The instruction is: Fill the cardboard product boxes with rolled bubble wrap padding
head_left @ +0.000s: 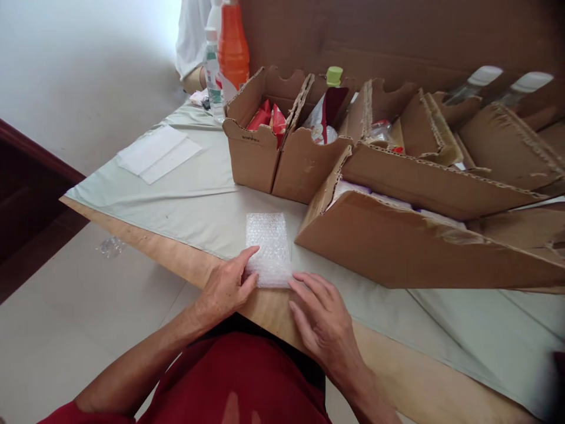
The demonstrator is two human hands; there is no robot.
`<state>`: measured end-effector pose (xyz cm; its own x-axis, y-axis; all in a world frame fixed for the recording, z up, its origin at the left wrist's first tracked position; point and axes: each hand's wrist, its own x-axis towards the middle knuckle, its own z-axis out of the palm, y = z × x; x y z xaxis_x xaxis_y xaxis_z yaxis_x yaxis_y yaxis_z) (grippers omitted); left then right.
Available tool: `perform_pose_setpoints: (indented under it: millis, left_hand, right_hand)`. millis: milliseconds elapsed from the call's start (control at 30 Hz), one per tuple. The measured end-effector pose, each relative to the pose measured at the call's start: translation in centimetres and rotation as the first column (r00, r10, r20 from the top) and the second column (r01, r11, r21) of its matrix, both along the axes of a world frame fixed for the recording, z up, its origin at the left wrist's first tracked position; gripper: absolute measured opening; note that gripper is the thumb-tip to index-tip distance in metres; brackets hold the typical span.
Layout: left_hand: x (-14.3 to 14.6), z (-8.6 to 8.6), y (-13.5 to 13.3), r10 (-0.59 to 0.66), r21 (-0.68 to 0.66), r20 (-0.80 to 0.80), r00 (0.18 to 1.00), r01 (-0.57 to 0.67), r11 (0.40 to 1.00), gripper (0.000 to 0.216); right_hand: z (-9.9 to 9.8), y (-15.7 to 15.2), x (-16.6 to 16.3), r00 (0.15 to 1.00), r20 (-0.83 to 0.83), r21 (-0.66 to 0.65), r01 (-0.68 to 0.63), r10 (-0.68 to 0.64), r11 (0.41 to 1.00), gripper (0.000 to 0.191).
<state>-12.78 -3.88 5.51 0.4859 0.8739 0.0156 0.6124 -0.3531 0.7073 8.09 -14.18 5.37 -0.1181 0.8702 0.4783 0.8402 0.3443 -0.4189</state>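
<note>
A small rectangular bubble wrap pouch or folded sheet (268, 241) lies flat near the table's front edge. My left hand (228, 281) rests along its left side, index finger and thumb apart and touching its edge. At its lower right corner is my right hand (322, 315), fingers stretched out and apart, fingertips at the corner. Neither hand is closed around the wrap. Whether anything is inside the wrap I cannot tell.
Cardboard bins (253, 156) with red and white packets stand behind the wrap. A long cardboard box (397, 247) holding white packs is close on the right. White paper sheets (154, 153) lie at left. Bottles, one orange (233, 47), stand at the back.
</note>
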Motion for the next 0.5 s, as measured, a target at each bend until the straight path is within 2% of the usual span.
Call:
perform_pose_setpoints:
  millis: [100,200,267,367,433,500]
  left_hand:
    - [0.0,-0.5,-0.1,-0.006,0.079,-0.024,1.000,0.008,0.997,0.051]
    - [-0.2,-0.6,-0.3,0.018,0.231,-0.013,1.000,-0.014,0.973,0.049]
    - [-0.6,-0.4,-0.6,0.005,0.350,0.020,1.000,-0.012,0.937,0.047]
    - [-1.2,-0.2,-1.2,-0.120,0.436,0.035,0.992,0.093,0.895,0.040]
    - [-1.5,-0.2,-1.4,-0.179,0.414,0.057,0.982,0.140,0.900,0.033]
    - [-1.5,-0.3,-1.4,-0.162,0.347,0.115,0.980,0.113,0.931,0.030]
  right_hand:
    - [-0.4,1.9,-0.2,0.979,0.198,-0.031,-0.046,0.051,0.998,0.032]
    - [-0.9,3.1,-0.2,0.964,0.249,-0.073,-0.081,0.097,0.994,0.029]
    - [-1.1,3.4,-0.1,0.966,0.230,-0.086,-0.101,0.119,0.991,0.030]
    - [-0.8,3.6,0.1,0.980,0.145,-0.103,-0.121,0.135,0.987,0.030]
    - [-0.3,3.7,0.1,0.988,0.058,-0.139,-0.134,0.143,0.981,0.026]
    - [0.1,3.8,0.0,0.989,-0.027,-0.203,-0.146,0.144,0.968,0.022]
